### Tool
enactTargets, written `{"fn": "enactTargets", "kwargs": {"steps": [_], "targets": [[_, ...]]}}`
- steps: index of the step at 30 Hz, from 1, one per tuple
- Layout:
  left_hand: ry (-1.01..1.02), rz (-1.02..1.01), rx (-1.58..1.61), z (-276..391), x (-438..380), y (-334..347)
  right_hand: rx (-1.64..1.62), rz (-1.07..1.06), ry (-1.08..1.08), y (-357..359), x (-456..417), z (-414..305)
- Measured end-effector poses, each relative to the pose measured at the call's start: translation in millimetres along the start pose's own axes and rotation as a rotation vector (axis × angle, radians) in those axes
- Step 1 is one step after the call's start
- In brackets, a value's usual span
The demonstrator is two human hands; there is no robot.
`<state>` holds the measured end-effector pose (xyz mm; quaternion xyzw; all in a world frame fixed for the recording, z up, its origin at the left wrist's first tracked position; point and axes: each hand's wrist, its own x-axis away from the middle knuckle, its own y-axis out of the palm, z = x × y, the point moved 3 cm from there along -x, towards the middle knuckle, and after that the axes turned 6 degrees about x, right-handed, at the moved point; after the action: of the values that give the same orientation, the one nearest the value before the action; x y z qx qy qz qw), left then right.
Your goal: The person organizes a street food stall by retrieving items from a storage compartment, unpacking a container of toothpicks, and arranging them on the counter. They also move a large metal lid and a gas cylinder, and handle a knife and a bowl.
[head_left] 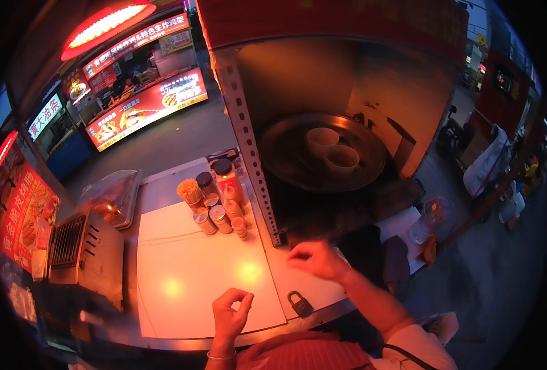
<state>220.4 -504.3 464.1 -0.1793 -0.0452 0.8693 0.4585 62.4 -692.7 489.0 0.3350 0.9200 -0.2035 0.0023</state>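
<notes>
My left hand (231, 310) is raised over the front of the white board (199, 268), its thumb and index fingertips close together. No held thing shows in it, but a small or thin one could be hidden. Farther right, my right hand (318, 261) hovers above the light strip of counter beside the board, fingers curled inward. Whether anything is pinched there I cannot tell. Between the hands and nearer me, a dark padlock (300, 304) lies on the counter. Behind the right hand stands a metal-framed stall cabinet with a round metal pan (282, 157), holding two ring-shaped moulds (323, 137).
Seasoning shakers (220, 218), squeeze bottles (232, 209), jars and a cup of wooden sticks (188, 192) crowd the board's back edge. A metal roller grill (88, 254) and a clear-covered tray (111, 196) stand left. The perforated cabinet post (252, 152) rises behind the counter.
</notes>
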Motion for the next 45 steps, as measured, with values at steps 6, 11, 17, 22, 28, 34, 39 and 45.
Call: {"fn": "enactTargets", "kwargs": {"steps": [6,11,17,22,28,34,39,45], "targets": [[-0.315,0.169,0.154,-32.4,35.7,7.8,0.697,0.29,-0.071,-108.4,-118.7,91.6],[-0.48,0.303,0.152,-46.8,74.7,7.3,1.137,0.119,-0.074,-124.3,-195.5,144.4],[-0.561,0.405,0.144,-48.6,87.7,9.9,1.128,-0.004,0.202,-123.8,-221.0,165.0],[-0.596,0.379,0.119,-48.9,79.5,21.1,0.858,0.059,0.094,-123.3,-198.1,93.2],[-0.581,0.291,0.087,-52.3,77.9,22.5,-0.148,0.229,0.263,-119.5,-141.7,79.3],[-0.602,0.154,0.088,-62.3,80.4,14.4,-1.114,-0.07,0.195,-35.4,-63.5,35.2],[-0.522,0.029,0.135,-65.9,89.2,-5.3,-1.149,-0.112,0.185,30.3,-24.0,-4.1],[-0.465,-0.007,0.086,-74.3,123.1,-73.5,-0.956,-0.081,0.193,105.6,8.3,-52.1]]}}
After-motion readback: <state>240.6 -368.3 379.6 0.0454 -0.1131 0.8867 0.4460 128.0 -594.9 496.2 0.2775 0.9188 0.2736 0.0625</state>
